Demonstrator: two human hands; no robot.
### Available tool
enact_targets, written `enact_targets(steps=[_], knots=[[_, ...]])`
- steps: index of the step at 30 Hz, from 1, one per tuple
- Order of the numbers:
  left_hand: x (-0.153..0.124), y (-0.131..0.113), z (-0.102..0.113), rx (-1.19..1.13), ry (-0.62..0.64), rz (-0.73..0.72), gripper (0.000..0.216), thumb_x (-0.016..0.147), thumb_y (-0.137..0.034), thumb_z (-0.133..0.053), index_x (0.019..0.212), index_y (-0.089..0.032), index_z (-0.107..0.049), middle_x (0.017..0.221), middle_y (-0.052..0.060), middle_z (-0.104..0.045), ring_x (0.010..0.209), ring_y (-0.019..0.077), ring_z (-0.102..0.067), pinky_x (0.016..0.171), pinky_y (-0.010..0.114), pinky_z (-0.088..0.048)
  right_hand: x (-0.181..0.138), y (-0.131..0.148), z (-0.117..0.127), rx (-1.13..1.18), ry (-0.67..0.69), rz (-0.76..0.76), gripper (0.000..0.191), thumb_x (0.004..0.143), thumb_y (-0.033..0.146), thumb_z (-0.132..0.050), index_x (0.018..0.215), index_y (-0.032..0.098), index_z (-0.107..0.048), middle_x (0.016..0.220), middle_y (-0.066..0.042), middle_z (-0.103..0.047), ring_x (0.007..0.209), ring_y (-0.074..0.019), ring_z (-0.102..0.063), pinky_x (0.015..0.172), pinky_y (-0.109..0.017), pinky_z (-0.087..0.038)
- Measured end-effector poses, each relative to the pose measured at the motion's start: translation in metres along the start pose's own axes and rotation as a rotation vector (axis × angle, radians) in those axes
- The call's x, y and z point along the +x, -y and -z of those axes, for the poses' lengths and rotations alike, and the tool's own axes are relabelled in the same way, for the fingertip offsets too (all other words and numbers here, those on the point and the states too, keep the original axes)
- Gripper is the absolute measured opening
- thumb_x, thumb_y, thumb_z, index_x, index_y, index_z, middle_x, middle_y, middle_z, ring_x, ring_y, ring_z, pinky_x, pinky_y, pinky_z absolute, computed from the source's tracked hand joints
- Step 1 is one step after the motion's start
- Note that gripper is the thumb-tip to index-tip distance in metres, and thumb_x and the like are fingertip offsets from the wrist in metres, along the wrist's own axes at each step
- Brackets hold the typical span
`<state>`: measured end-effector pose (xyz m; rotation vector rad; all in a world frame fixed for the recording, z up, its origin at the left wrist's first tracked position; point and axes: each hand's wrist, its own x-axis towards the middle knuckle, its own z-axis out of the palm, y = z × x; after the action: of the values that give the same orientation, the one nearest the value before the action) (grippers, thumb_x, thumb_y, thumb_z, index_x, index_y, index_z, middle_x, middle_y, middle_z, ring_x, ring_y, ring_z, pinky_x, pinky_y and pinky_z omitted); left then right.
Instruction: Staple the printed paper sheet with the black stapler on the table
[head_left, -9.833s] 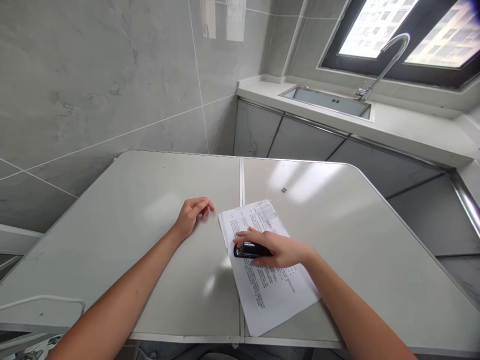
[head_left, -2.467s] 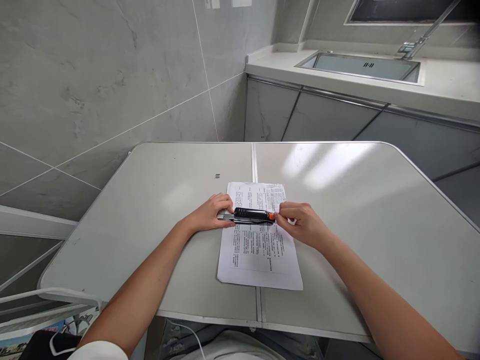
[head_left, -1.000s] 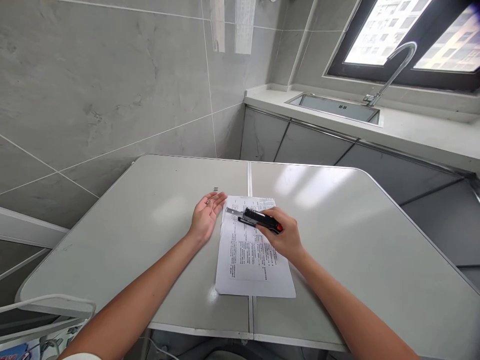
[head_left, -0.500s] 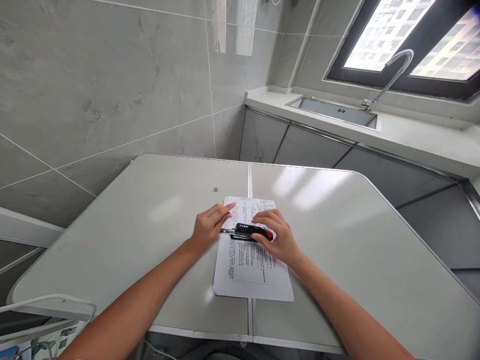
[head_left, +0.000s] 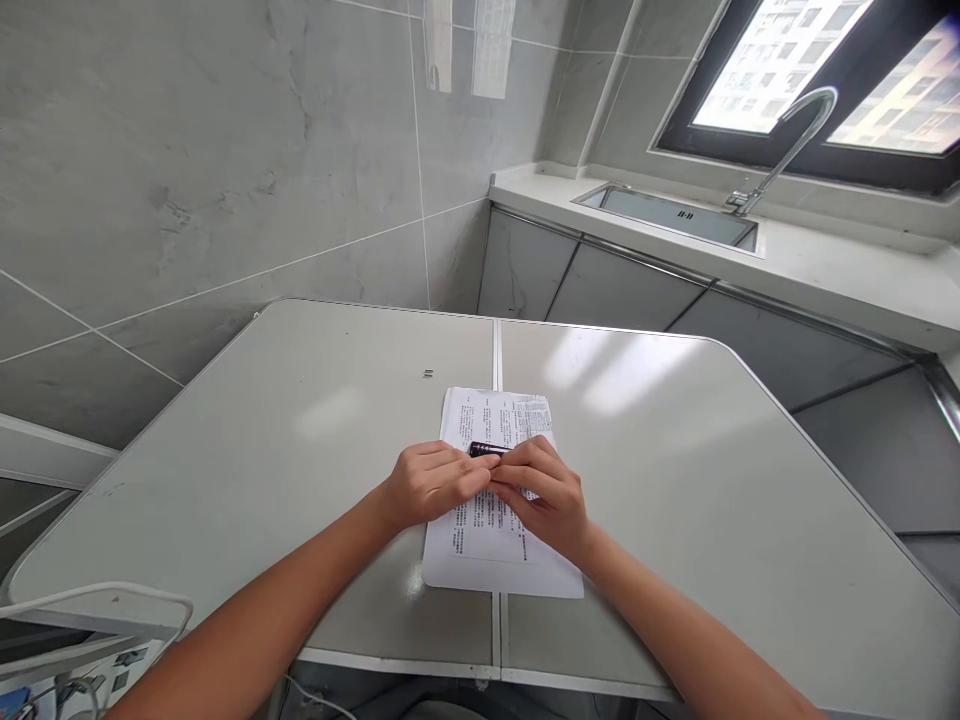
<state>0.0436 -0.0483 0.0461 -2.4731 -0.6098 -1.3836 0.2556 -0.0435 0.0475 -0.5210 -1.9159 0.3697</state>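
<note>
A black stapler (head_left: 487, 450) lies crosswise on a stack of printed paper sheets (head_left: 499, 560). Only part of its black top shows; the rest is under my fingers. From the left, my left hand (head_left: 442, 482) reaches over the stapler's left part, its fingers close together and closed around it. My right hand (head_left: 541, 488) is curled over the right part, and its fingertips meet those of my left hand at the middle. What lies between the fingertips is hidden.
Two small staple strips (head_left: 428, 373) lie beyond the papers on the light folding table (head_left: 360, 560). A white wire rack (head_left: 97, 595) is at the lower left. Behind stand a counter with a sink (head_left: 675, 215) and a tap (head_left: 787, 150).
My left hand has moved right and toward me, over the stapler. The right fingers have drawn together to meet it, covering the stapler's red end and metal rail.
</note>
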Motion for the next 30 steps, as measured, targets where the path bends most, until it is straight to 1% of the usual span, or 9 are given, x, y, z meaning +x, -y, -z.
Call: enact_targets(steps=[4, 8, 11, 14, 17, 20, 23, 27, 30], knots=[[0.0, 0.002, -0.001, 0.076, -0.011, 0.05, 0.032, 0.093, -0.012, -0.072, 0.116, -0.025, -0.054, 0.104, 0.0, -0.082, 0.078, 0.0109, -0.076, 0.066, 0.023, -0.055, 0.006, -0.005, 0.011, -0.025, -0.007, 0.007, 0.019, 0.09, 0.008, -0.071, 0.094, 0.027, -0.074, 0.082, -0.002, -0.073, 0.073, -0.0185, -0.062, 0.064, -0.036, -0.053], [-0.013, 0.029, -0.001, 0.281, 0.005, 0.365, 0.025, 0.096, -0.016, -0.066, 0.118, -0.024, -0.058, 0.103, 0.003, -0.079, 0.082, 0.0174, -0.074, 0.073, 0.031, -0.055, 0.006, -0.047, 0.047, -0.244, -0.067, -0.219, 0.009, 0.093, 0.018, -0.069, 0.089, 0.025, -0.074, 0.086, -0.003, -0.075, 0.08, -0.0215, -0.066, 0.073, -0.039, -0.053], [-0.029, 0.061, 0.001, 0.327, 0.193, 0.649, 0.019, 0.102, -0.023, -0.057, 0.117, -0.022, -0.066, 0.129, 0.011, -0.071, 0.117, 0.027, -0.069, 0.102, 0.045, -0.053, -0.007, -0.095, 0.083, -0.505, -0.071, -0.389, 0.014, 0.092, 0.029, -0.066, 0.082, 0.024, -0.074, 0.08, -0.003, -0.075, 0.078, -0.023, -0.064, 0.073, -0.038, -0.05], [-0.047, 0.087, -0.001, 0.27, 0.377, 0.831, 0.036, 0.102, -0.032, -0.055, 0.136, -0.023, -0.064, 0.16, 0.012, -0.047, 0.142, 0.0312, -0.052, 0.115, 0.049, -0.046, -0.026, -0.133, 0.11, -0.609, -0.019, -0.603, 0.018, 0.086, 0.034, -0.063, 0.076, 0.024, -0.073, 0.076, -0.003, -0.073, 0.07, -0.0216, -0.061, 0.073, -0.038, -0.047], [-0.058, 0.098, -0.006, 0.226, 0.593, 0.867, 0.052, 0.106, -0.04, -0.048, 0.156, -0.023, -0.049, 0.172, 0.01, -0.029, 0.157, 0.0334, -0.029, 0.126, 0.056, -0.031, -0.036, -0.151, 0.117, -0.591, 0.063, -0.757, 0.02, 0.084, 0.036, -0.06, 0.077, 0.023, -0.074, 0.081, -0.004, -0.073, 0.067, -0.0206, -0.06, 0.074, -0.038, -0.047], [-0.061, 0.098, -0.01, 0.233, 0.709, 0.895, 0.055, 0.108, -0.04, -0.038, 0.161, -0.022, -0.041, 0.172, 0.01, -0.029, 0.16, 0.0323, -0.024, 0.128, 0.061, -0.02, -0.038, -0.156, 0.112, -0.583, 0.091, -0.786, 0.025, 0.086, 0.037, -0.057, 0.089, 0.022, -0.077, 0.088, -0.007, -0.071, 0.075, -0.0221, -0.06, 0.077, -0.038, -0.048], [-0.058, 0.095, -0.01, 0.259, 0.691, 0.89, 0.052, 0.107, -0.039, -0.039, 0.156, -0.022, -0.047, 0.167, 0.01, -0.039, 0.157, 0.0319, -0.032, 0.128, 0.059, -0.022, -0.037, -0.158, 0.106, -0.596, 0.1, -0.769, 0.034, 0.089, 0.037, -0.055, 0.107, 0.021, -0.077, 0.094, -0.009, -0.068, 0.086, -0.0248, -0.061, 0.084, -0.039, -0.049], [-0.055, 0.094, -0.009, 0.275, 0.583, 0.843, 0.04, 0.103, -0.033, -0.048, 0.139, -0.021, -0.06, 0.149, 0.012, -0.06, 0.138, 0.0295, -0.054, 0.119, 0.05, -0.037, -0.037, -0.16, 0.105, -0.639, 0.126, -0.759, 0.043, 0.09, 0.03, -0.051, 0.128, 0.021, -0.07, 0.096, -0.009, -0.065, 0.093, -0.0277, -0.06, 0.088, -0.042, -0.048], [-0.055, 0.093, -0.009, 0.279, 0.553, 0.811, 0.039, 0.102, -0.029, -0.05, 0.139, -0.02, -0.057, 0.138, 0.014, -0.065, 0.127, 0.0297, -0.06, 0.112, 0.049, -0.043, -0.039, -0.16, 0.104, -0.662, 0.128, -0.755, 0.045, 0.089, 0.022, -0.047, 0.128, 0.023, -0.069, 0.096, -0.009, -0.064, 0.092, -0.0269, -0.061, 0.088, -0.042, -0.048]])
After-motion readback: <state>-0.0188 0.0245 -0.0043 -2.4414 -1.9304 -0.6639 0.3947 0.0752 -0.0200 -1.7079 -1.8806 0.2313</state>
